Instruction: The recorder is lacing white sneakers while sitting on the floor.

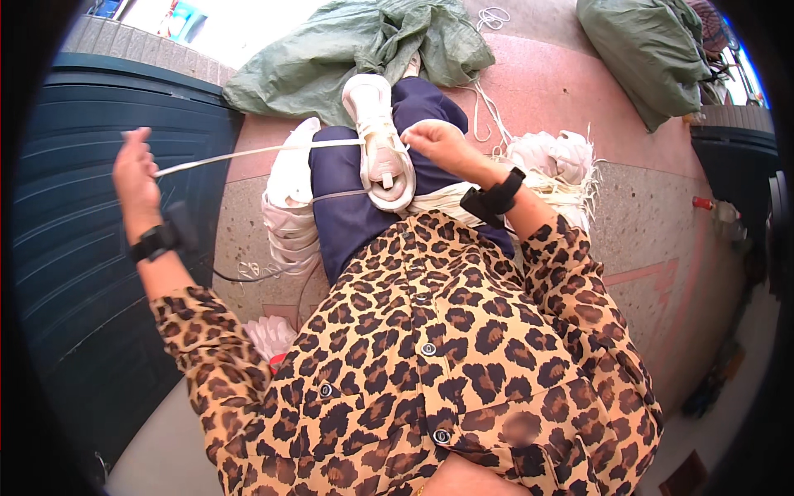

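Note:
A white lace-up shoe (366, 97) lies along my lap, its opening toward me and its toe pointing away. From its left side a flat white shoelace (248, 154) runs taut out to the left. My left hand (135, 180), raised well away from the shoe, is closed around that lace. My right hand (451, 150) is pinched close by the shoe's right side. A bit of white lace shows at its fingertips, though the fingers partly hide it.
White shoes are stacked at my left (291, 223). On my right, a bundle of loose laces (459, 201) lies across my thigh beside more white shoes (552, 157). Green sacks (331, 70) (641, 58) stand ahead. A dark panelled door (107, 215) rises at left.

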The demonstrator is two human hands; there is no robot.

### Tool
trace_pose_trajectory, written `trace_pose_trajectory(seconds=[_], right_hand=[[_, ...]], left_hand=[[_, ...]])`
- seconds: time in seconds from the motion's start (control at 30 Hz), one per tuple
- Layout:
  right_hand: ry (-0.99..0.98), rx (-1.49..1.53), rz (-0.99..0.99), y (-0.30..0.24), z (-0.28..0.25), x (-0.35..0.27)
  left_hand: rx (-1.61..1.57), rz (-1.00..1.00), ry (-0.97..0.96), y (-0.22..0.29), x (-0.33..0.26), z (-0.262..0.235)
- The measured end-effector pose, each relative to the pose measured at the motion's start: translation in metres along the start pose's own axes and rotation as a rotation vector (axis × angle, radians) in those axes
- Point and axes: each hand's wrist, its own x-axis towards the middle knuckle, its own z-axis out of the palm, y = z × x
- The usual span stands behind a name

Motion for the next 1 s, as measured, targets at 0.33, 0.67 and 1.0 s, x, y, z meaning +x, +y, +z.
trace_pose_trajectory(seconds=[0.33, 0.67, 1.0], right_hand=[[0.009, -0.814, -0.016, -0.015, 0.012, -0.004], [0.251, -0.429, 0.129, 0.015, -0.037, -0.002], [0.229, -0.415, 0.218, 0.016, -0.034, -0.005]], left_hand=[[0.313, 0.083, -0.557, -0.137, -0.096, 0.19], [0.906, 0.662, -0.569, -0.155, -0.13, 0.212], [1.307, 0.564, -0.623, -0.129, -0.135, 0.216]])
